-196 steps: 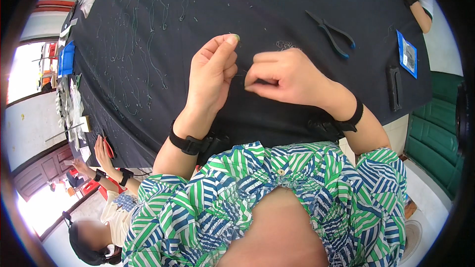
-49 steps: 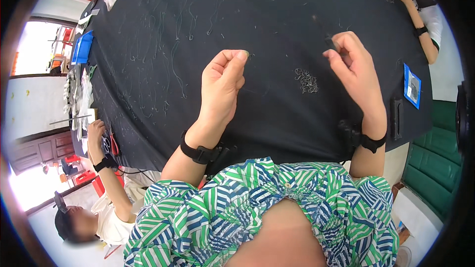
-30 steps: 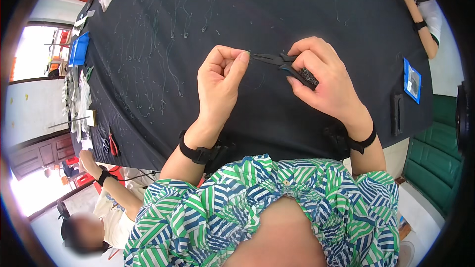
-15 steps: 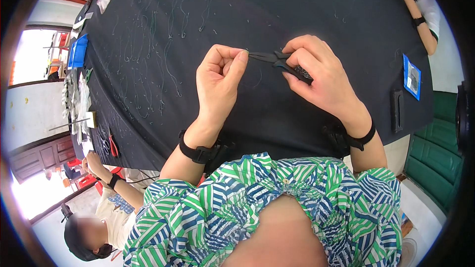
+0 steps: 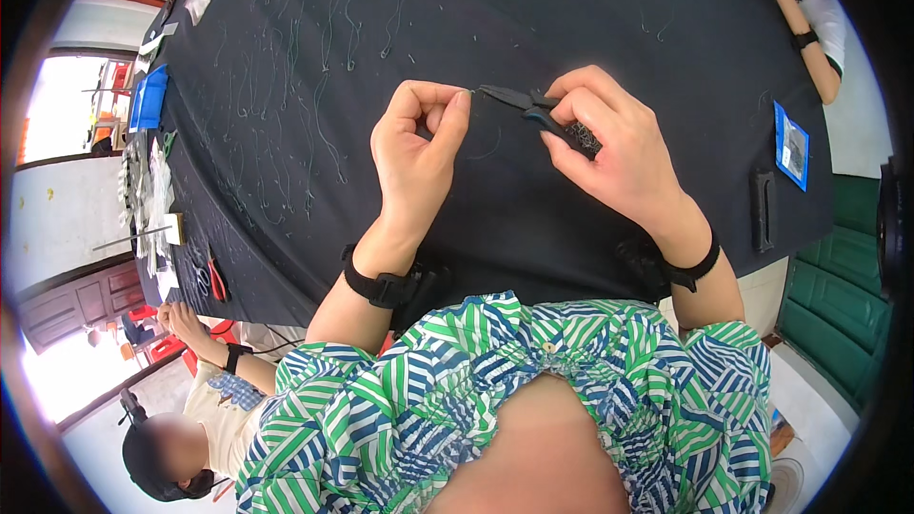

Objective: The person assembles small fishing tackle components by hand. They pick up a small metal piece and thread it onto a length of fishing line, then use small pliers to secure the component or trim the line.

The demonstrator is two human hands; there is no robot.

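My left hand (image 5: 414, 152) is closed in a pinch, thumb against forefinger. A tiny green bit of thin line (image 5: 473, 91) peeks out at its fingertips; the rest is hidden. My right hand (image 5: 624, 148) grips a pair of dark long-nose pliers (image 5: 514, 98) by the handles. The pliers' tips point left, a small gap from my left fingertips. Beneath the right palm, a pile of small metal pieces (image 5: 581, 138) partly shows on the cloth. A faint curved line hangs or lies below the pliers; I cannot tell which.
Several thin green lines with small metal ends (image 5: 328, 67) lie across the black cloth (image 5: 533, 228). Red-handled pliers (image 5: 217, 278) and scissors (image 5: 201, 278) are at the left edge. On the right are a blue packet (image 5: 791, 147) and a black case (image 5: 764, 209). Co-workers sit left and far right.
The pliers' tips have drawn away from my left fingertips and tilted slightly upward. My left hand has shifted a little to the left. The co-worker's hand at left has moved slightly.
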